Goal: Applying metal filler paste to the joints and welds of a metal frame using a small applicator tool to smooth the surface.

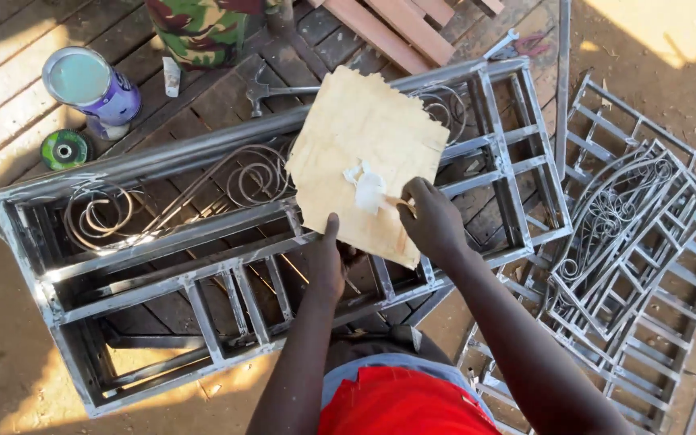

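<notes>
Clearly, in the head view, one ragged square of pale board [364, 153] is lying flat across the top of a long welded metal frame [203, 274], so the frame is serving as a desk that is keeping the board level and off the dirt floor. One white blob of paste [366, 187] is sitting near the board's near edge. The right hand [432, 221] is closing together on what looks like a thin scraper [392, 201], pressing its tip into the paste. The left hand [328, 266] is gripping the board's near edge with the thumb up, seemingly steadying it. One open can with a purple label [94, 84] is standing at the far left on planks, one green disc [66, 149] just beside it. One hammer [279, 90] is lying far of the frame. Several more scrollwork frames [630, 234] are lying stacked at the right.
</notes>
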